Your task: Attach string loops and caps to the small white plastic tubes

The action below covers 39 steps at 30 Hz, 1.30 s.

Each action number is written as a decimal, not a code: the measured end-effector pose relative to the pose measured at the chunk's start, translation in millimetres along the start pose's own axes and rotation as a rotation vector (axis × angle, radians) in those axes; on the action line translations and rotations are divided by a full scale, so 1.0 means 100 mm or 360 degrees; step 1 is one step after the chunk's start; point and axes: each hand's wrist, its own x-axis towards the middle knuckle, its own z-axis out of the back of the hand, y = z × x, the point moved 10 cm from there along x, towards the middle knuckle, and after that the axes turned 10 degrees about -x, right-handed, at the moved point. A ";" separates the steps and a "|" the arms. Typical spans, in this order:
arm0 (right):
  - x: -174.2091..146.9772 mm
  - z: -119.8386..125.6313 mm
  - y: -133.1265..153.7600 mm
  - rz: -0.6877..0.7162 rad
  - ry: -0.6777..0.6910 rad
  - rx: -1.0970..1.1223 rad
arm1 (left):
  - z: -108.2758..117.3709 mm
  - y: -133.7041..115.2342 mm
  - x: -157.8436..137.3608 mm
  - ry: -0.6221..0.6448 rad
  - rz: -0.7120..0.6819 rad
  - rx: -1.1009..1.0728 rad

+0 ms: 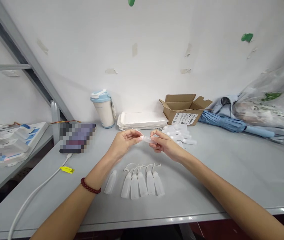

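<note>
Above the table, a small translucent plastic bottle (147, 139) is held lengthwise between both hands. My left hand (124, 143) pinches its neck end, where the fingertips hide any cap. Around the bottle's body close the thumb and fingers of my right hand (165, 144). Nearer to me lies a row of similar bottles (142, 183) with thin, curved white spouts or straps at their necks. One bottle without such a piece (110, 182) lies just left of that row. Behind my right hand is a loose pile of more bottles (179, 133).
Along the wall stand a tumbler (104, 110), stacked white trays (143, 120) and an open cardboard box (182, 111). A folded blue umbrella (222, 120) and a plastic bag (267, 103) lie right. Left are a phone (78, 138) with its white cable (38, 190) and a power strip (29, 140).
</note>
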 end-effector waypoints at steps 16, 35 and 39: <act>-0.03 0.05 -0.04 -0.0075 0.0000 -0.0037 | -0.26 -0.11 -0.09 0.0240 -0.0015 0.0399; -0.03 0.05 -0.01 -0.0019 -0.0001 -0.0086 | -0.27 0.02 -0.11 0.0313 0.0137 0.0377; -0.03 0.06 0.03 0.0056 -0.0052 -0.0337 | -0.24 0.11 -0.12 0.0270 0.0258 0.0333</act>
